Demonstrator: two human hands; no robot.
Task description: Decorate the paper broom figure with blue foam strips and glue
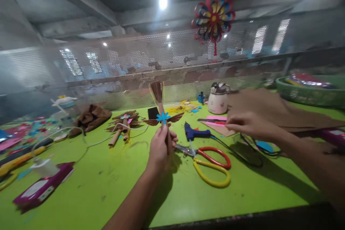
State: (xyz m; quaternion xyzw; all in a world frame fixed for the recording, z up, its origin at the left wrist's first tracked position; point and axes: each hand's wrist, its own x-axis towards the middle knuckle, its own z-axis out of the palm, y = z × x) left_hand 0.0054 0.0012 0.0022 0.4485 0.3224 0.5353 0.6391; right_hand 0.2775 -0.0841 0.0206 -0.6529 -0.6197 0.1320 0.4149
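My left hand is wrapped round the lower stem of a brown paper craft figure, held upright above the table. It has a fringed top, pleated wings at both sides and a blue paper flower at its middle. Over the right part of the table, my right hand has its fingers bent and pressed together; anything between them is hidden. Pink paper slips lie just left of its fingertips. Between the hands are a blue glue gun and scissors with one red and one yellow handle.
Brown paper sheets and a green basket are at right. A white bottle stands at the back. Other paper figures and a purple power strip lie left, with a white cable. A paper flower ornament hangs above.
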